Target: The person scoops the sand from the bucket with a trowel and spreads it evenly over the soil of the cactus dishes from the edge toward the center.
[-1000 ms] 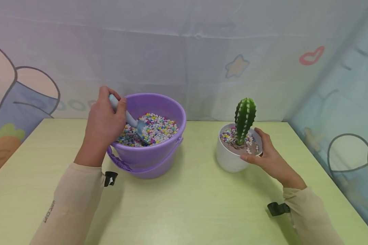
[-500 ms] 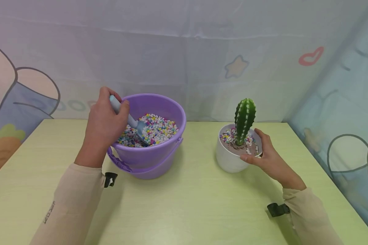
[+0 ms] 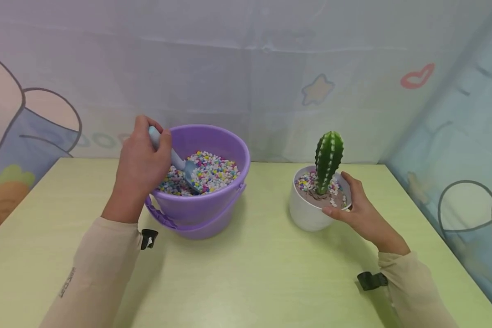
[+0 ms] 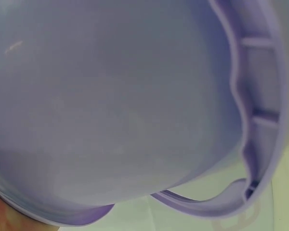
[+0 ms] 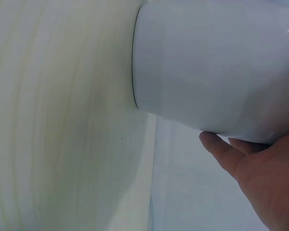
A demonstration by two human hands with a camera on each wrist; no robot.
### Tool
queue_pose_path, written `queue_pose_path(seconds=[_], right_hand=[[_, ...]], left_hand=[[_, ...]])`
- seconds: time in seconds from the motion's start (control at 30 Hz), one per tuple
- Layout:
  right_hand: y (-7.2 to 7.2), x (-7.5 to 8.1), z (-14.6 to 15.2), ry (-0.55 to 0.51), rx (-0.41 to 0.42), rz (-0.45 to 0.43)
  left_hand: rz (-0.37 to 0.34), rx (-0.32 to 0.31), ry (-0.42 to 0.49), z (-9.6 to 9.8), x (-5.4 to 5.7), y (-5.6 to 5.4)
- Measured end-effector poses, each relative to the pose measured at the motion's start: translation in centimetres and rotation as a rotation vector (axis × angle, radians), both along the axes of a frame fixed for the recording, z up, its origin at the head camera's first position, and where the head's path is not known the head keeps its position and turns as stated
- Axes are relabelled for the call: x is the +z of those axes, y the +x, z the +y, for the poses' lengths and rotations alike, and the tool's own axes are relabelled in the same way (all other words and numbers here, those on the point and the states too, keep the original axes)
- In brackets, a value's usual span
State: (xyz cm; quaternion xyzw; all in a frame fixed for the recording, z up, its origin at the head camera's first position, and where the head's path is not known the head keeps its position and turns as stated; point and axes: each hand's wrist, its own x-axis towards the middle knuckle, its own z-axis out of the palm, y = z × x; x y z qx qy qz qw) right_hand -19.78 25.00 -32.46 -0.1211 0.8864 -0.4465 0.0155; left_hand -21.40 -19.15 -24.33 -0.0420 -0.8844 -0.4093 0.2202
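My left hand point(image 3: 141, 159) grips the handle of a light blue toy shovel point(image 3: 177, 159) over the left rim of a purple bucket point(image 3: 201, 212). The shovel's blade rests tilted among small multicoloured pebbles point(image 3: 213, 173) in the bucket, its tip partly sunk in them. On the right, a white pot point(image 3: 307, 214) holds a green cactus point(image 3: 328, 161) standing in brown soil, with some coloured pebbles strewn over it. My right hand point(image 3: 365, 218) holds the pot's right side, thumb at the front of the rim. In the right wrist view, fingers point(image 5: 226, 151) touch the pot's wall.
Both containers stand on a pale yellow-green table point(image 3: 246, 273). The bucket's handle point(image 3: 205, 223) hangs down along its front. Close behind the table rises a printed backdrop point(image 3: 213, 73), and another printed sheet point(image 3: 471, 159) runs along the right side.
Nearly everything holds still. The whole head view shifts slightly; the shovel's blade stays in the pebbles and the right hand keeps its place on the pot.
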Motion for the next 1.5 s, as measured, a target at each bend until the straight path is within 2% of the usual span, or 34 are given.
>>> queue_pose_path(seconds=[0.47,0.77,0.93,1.5], right_hand=[[-0.01,-0.03,0.13,0.001,0.003,0.001],[-0.72,0.13,-0.1,0.006,0.026,0.02],[-0.27,0.06,0.01,0.026,0.015,0.014],[-0.01,-0.03,0.17,0.041,0.017,0.011]], left_hand=[[0.002,0.01,-0.017,0.07,0.18,0.05],[0.023,0.023,-0.02,-0.26,0.46,-0.01],[0.016,0.004,-0.009,-0.08,0.26,0.05],[0.009,0.022,-0.034,0.03,0.14,0.02]])
